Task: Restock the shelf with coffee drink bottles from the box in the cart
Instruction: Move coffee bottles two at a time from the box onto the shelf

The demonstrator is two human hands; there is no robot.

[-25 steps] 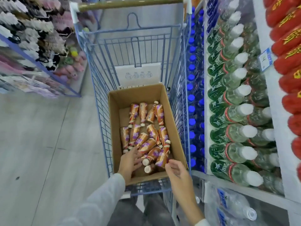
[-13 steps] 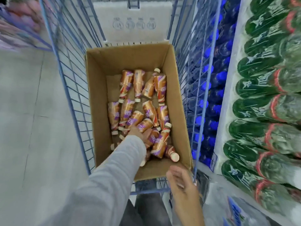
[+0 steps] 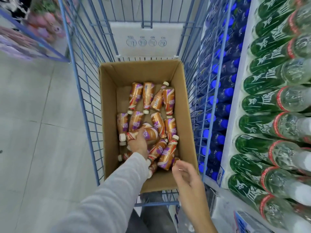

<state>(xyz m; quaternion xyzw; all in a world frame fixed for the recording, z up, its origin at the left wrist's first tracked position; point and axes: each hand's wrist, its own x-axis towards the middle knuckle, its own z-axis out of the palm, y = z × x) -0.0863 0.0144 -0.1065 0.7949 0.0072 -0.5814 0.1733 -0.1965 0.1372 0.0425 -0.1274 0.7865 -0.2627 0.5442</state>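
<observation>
An open cardboard box sits in a blue wire cart. Several brown-and-purple coffee drink bottles with cream caps lie loose on its floor. My left hand reaches deep into the box and grips one coffee bottle lying crosswise, its cap pointing left. My right hand hovers over the box's near right corner with fingers loosely curled and holds nothing. Its fingertips are just short of the nearest bottle.
Store shelves run along the right: green-labelled clear bottles on the upper level, blue-capped bottles lower down behind the cart wall. A white panel hangs at the cart's far end. Grey tiled floor lies left, with a rack of goods beyond.
The view has dropped closer to the box. My left hand went from the near bottles deeper in and closed around one. My right hand came forward over the box's near right corner.
</observation>
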